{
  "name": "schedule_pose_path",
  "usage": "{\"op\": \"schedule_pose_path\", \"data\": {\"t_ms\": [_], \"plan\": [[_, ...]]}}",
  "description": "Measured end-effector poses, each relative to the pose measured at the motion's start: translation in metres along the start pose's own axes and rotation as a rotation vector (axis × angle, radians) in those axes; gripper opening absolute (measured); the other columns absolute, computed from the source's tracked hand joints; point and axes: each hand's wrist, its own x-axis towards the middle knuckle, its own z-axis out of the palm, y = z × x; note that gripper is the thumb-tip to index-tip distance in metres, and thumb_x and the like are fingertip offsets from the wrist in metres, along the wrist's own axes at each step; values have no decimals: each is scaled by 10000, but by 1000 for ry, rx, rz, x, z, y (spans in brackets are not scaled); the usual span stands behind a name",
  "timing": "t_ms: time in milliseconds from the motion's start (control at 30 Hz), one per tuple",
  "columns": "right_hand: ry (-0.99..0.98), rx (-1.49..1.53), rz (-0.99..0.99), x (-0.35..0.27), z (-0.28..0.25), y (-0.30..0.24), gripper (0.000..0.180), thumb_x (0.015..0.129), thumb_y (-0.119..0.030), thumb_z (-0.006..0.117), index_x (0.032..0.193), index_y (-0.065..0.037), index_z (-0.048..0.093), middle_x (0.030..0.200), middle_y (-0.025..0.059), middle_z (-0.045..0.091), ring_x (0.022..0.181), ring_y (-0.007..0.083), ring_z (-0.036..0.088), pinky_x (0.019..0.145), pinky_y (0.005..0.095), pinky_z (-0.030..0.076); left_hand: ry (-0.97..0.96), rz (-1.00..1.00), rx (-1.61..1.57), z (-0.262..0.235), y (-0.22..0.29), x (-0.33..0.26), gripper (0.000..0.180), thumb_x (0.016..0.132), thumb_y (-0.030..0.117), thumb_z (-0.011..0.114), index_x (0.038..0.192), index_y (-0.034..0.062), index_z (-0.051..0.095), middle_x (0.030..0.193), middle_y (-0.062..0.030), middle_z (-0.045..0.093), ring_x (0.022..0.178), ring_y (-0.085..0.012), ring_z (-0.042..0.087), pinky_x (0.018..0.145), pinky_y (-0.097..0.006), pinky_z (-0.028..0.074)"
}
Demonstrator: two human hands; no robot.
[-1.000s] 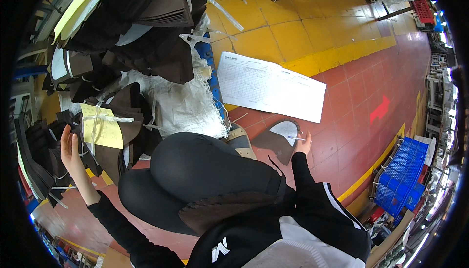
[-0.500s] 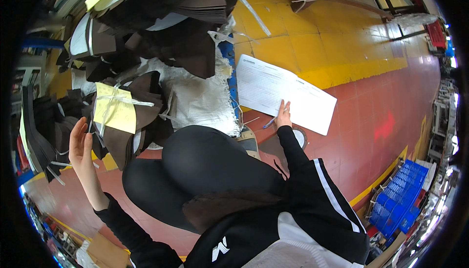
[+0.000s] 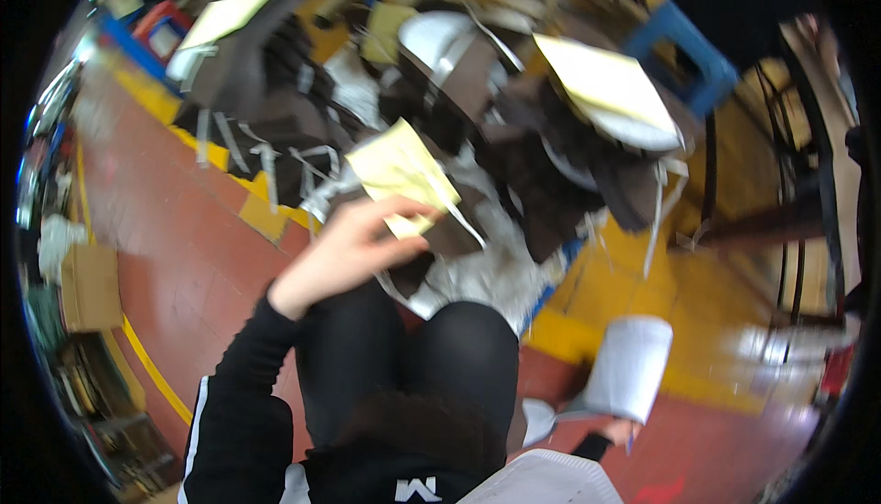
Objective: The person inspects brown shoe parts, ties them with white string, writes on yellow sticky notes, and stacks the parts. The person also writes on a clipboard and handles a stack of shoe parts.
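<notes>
Overlapping yellow paper at lower edge, left hand grip parted, right hand grip unclear (red floor leftward)

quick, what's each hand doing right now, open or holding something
Left hand: open, fingers loosely curved at the yellow paper; contact unclear.
Right hand: at the white paper, blurred; grip cannot be told.

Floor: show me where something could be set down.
Bare patches: red floor between the yellow line and left sleeve; yellow floor between the paper and wooden beam. Crowded: the middle, where brown pieces lie heaped near the left hand.
</notes>
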Motion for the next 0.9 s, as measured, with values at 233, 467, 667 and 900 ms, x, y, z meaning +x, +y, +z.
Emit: {"op": "schedule_pose_path", "data": {"t_ms": [233, 467, 667, 900], "plan": [[-87, 335, -275, 10, 13, -216, 328, 845, -106, 564, 1144, 10, 637, 1084, 199, 663, 920, 284, 658, 769, 383, 549, -265, 150, -266, 41, 10, 11, 340, 935, 183, 616, 1238, 32, 587, 1176, -105, 638, 1096, -193, 591, 956, -319, 447], [-392, 545, -727, -28, 8, -355, 312, 805, -91, 585, 1094, -1, 663, 1053, 212, 671, 875, 293, 672, 722, 368, 554, -381, 193, -426, 57, 30, 4, 456, 1001, 275, 517, 1387, 45, 443, 1297, -117, 561, 1168, -193, 544, 988, -336, 435], [-579, 620, -1061, -71, -10, -417, 300, 771, -79, 602, 1051, -10, 685, 1027, 223, 677, 837, 300, 684, 682, 355, 557, -327, 112, -837, 45, 12, -4, 501, 1047, 378, 373, 1475, 122, 331, 1401, -52, 461, 1209, -168, 479, 1013, -322, 387], [-614, 608, -1355, -101, -48, -442, 287, 731, -64, 622, 1001, -21, 712, 996, 236, 685, 793, 309, 699, 635, 339, 562, -328, 132, -1451, 47, -5, 6, 356, 1035, 451, 322, 1215, 152, 391, 1317, -27, 497, 1252, -162, 424, 1064, -356, 325]]}}
